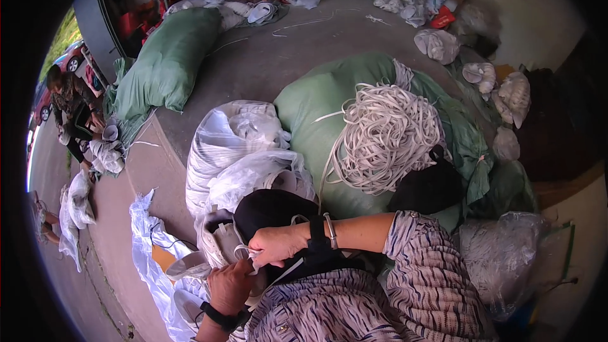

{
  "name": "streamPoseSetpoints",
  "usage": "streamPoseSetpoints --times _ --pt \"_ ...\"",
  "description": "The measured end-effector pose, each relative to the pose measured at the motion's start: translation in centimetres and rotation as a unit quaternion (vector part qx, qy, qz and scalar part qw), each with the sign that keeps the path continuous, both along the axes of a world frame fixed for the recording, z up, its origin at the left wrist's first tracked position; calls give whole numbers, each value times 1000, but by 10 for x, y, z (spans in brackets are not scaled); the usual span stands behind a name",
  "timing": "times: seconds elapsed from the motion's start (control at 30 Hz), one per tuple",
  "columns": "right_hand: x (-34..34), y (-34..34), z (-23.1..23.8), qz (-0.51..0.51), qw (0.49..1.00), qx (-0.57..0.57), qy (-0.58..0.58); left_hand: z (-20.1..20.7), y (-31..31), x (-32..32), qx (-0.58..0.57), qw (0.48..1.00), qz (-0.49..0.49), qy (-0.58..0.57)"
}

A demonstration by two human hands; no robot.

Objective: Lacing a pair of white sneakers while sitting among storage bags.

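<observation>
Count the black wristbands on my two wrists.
2: one black wristband is on the left wrist, behind the left hand; another is behind the right hand, beside a silver-coloured bracelet.

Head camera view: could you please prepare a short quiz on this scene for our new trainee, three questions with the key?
1. The tangled lace pile lies on a large sack coloured: a) red, b) green, c) blue?
2. True or false: the right hand has a metal bracelet at its wrist.
3. What does this hand hold?

Key: 1. b. 2. True. 3. A white lace, beside a pale shoe.
</observation>
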State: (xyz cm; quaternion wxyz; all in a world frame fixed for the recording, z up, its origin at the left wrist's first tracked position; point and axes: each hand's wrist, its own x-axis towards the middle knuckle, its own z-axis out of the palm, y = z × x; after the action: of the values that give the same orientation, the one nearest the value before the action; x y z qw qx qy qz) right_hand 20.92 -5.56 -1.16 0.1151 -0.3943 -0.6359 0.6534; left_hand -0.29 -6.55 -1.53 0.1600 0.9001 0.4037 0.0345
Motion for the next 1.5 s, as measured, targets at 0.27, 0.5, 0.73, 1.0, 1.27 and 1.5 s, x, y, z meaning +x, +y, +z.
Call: streamPoseSetpoints --times 0.27,0.5,0.73,1.0,1.27,1.5 --pt "-5 48 -12 -232 945 -178 146 -7 -9 -2 43 996 5 -80" --pt "6 79 19 -296 897 -138 299 2 -18 -13 86 993 41 -76" --pt "40 104 54 -404 853 -88 318 -15 -21 -24 -1 977 153 -151" --pt "16 63 128 -123 958 251 67 -21 -9 -44 -138 939 141 -283" --pt "1 23 143 -78 871 484 33 8 40 -12 -111 980 -75 -147" --pt "6 -4 158 -28 897 432 92 -10 26 -11 -97 927 60 -358"
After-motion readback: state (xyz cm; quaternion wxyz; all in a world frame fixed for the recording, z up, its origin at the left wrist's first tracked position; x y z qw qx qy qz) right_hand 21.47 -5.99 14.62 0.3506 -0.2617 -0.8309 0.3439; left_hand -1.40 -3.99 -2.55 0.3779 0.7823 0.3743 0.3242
